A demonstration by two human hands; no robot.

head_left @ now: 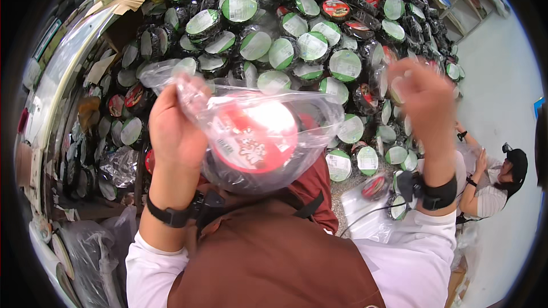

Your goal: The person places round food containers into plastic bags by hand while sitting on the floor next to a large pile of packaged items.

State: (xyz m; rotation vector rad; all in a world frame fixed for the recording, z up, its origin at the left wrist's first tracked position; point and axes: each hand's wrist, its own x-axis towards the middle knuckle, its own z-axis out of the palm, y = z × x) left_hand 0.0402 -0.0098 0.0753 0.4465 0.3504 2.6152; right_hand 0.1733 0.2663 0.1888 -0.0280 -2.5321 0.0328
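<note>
My left hand (178, 120) grips the gathered edge of a clear plastic bag (319, 117), its fingers closed on the film. In the bag is a round tub (254, 137) with a red and white printed top, tilted and held in front of my chest. Glare covers part of that top. My right hand (422, 94) is raised away from the bag on the right, near the heap of packs. Its fingers look curled but are smeared by motion, and I see nothing clearly in them.
A big heap of film-wrapped round packs (313, 45) with green-and-white labels fills the far side. Several more lie on the left beside crumpled clear plastic (120, 168). White plastic sheets (362, 217) lie on the floor at right. Another person (491, 182) sits at the right wall.
</note>
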